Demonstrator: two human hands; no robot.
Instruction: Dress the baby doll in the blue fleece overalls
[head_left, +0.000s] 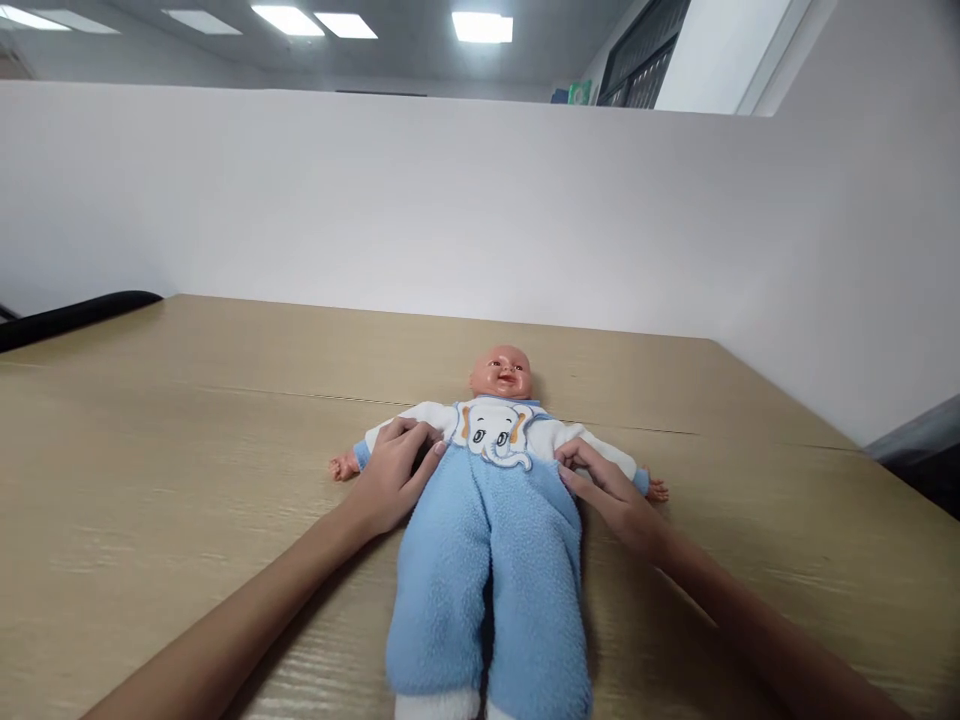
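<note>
A baby doll point(491, 500) lies on its back on the wooden table point(187, 470), head away from me. It wears a blue fleece romper with white sleeves and an elephant patch on the chest. My left hand point(394, 475) rests against the doll's side at its white sleeve, fingers curled on the fabric. At the doll's other side, my right hand point(604, 490) presses its fingertips to the romper at the waist. Both hands touch the doll's clothing at its flanks.
A white partition wall point(450, 200) runs behind the table and along its right side. A black object point(75, 315) lies at the table's far left edge. A dark chair part point(922, 450) shows past the right edge.
</note>
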